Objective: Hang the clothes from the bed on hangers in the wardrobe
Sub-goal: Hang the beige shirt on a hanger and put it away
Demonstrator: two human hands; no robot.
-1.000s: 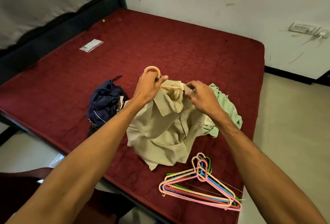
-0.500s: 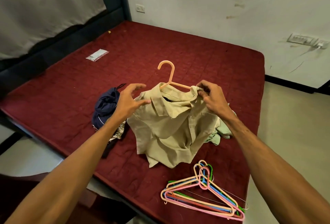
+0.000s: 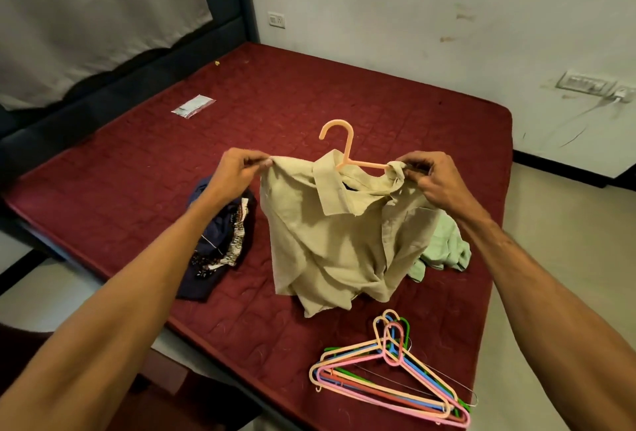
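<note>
The beige shirt is a collared, button-front piece of creased cloth. One collar flap is folded forward and the lower part is gathered into loose folds. It sits on a peach plastic hanger. The hook rises above the collar, its open end curling to the left, and one arm of the hanger shows bare, slanting down to the right into the shoulder. The shirt's long axis runs top to bottom, collar up and hem down. Its shoulder line runs left to right across the view. The bunched hem reaches the maroon mattress near its front edge.

The shirt hangs between the two hands, which are well apart at shoulder level. The left hand pinches the left shoulder seam between thumb and fingertips. The right hand has its fingers curled round the right shoulder cloth, where the hanger's arm ends.

A crumpled navy garment lies on the bed just left of the shirt, and a pale green garment just right of it. A stack of coloured hangers lies nearer the front corner. A small clear packet rests farther back, near the dark headboard.
</note>
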